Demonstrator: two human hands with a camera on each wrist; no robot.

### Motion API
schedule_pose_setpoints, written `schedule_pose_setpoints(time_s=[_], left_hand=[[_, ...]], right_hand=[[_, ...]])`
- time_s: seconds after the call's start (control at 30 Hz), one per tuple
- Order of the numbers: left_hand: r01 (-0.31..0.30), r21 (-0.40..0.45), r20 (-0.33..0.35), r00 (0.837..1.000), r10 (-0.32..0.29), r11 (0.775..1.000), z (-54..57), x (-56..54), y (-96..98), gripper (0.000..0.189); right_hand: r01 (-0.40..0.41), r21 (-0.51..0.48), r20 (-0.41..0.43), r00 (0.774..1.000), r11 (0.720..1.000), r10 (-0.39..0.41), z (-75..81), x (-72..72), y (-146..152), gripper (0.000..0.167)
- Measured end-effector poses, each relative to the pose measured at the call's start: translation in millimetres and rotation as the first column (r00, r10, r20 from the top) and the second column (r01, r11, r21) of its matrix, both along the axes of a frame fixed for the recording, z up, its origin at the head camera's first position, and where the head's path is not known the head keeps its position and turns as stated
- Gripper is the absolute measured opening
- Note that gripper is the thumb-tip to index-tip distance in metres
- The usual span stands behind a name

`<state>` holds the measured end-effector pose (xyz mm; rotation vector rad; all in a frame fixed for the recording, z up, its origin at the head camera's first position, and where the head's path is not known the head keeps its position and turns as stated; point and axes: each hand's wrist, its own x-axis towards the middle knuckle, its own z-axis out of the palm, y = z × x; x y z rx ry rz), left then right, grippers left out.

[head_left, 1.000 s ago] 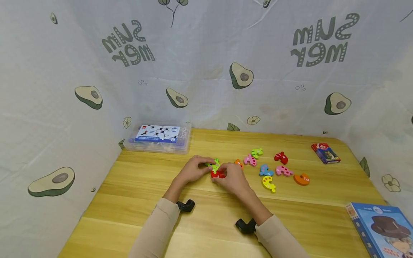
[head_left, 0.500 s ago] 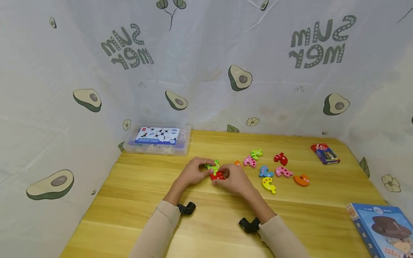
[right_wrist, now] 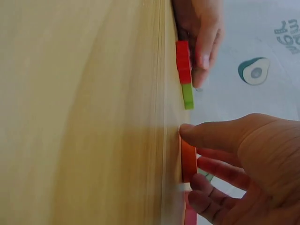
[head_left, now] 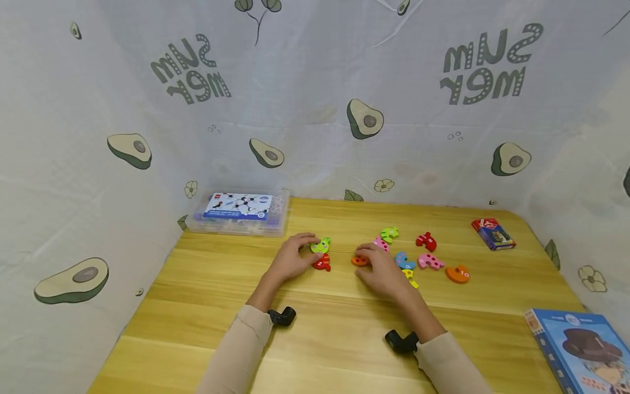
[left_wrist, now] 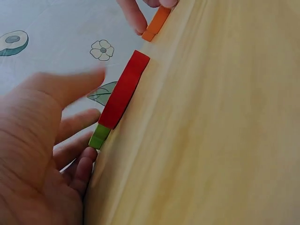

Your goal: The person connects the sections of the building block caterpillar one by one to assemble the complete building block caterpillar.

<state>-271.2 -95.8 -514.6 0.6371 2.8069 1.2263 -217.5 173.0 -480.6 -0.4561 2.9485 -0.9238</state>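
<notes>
Lying on the wood-grain tabletop (head_left: 315,328), the green smiling-face piece (head_left: 320,246) is touching a red puzzle piece (head_left: 322,263) on its near side. The left hand (head_left: 289,258) is resting fingertips against the green smiling-face piece, thumb standing wide apart. To that piece's right, the right hand (head_left: 386,272) is pinching an orange puzzle piece (head_left: 360,261); beyond, a blue piece (head_left: 403,260) and a pink spotted piece (head_left: 430,261) are lying. Behind it, leftward, a clear molecular model kit box (head_left: 238,210) is sitting; far right, a small red-and-purple box (head_left: 494,234) and, nearer, a blue box (head_left: 585,350) are lying. Avocado-print cloth (head_left: 315,71) is hanging behind it, bearing mirrored "SUMMER" lettering.
</notes>
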Motion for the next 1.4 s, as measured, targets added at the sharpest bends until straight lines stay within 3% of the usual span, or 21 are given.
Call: schedule_pose_setpoints(time_s=[0.1,0.2,0.33,0.73,0.87,1.4], left_hand=[[0.047,-0.068,0.025,0.999,-0.046,0.997,3.9,1.4,-0.7,0.069],[0.07,-0.096,0.044,0.997,-0.066,0.993,5.1,3.0,-1.6,0.079],[0.087,-0.099,0.058,0.995,-0.082,0.991,5.2,3.8,-3.6,0.077],[0.116,-0.049,0.079,0.991,-0.112,0.992,5.5,6.9,-10.1,0.074],[0.119,-0.063,0.062,0.991,-0.115,0.991,5.3,5.7,-10.0,0.072],[0.083,-0.057,0.047,0.996,-0.081,0.995,3.7,2.2,-7.0,0.068]], right_hand=[[0.002,-0.011,-0.002,1.0,1.0,-0.002,0.1,-0.2,4.9,0.043],[0.007,-0.013,0.007,1.0,1.0,-0.007,-0.6,-0.1,9.2,0.048],[0.004,-0.013,0.025,1.0,1.0,-0.004,-3.0,0.5,13.8,0.051],[0.055,-0.09,0.004,0.998,0.994,-0.055,-10.0,-2.5,12.9,0.04],[0.075,-0.124,0.012,0.997,0.989,-0.074,-7.5,-1.5,10.9,0.041],[-0.031,-0.197,0.0,1.0,0.98,0.031,2.7,-1.8,-30.3,0.042]])
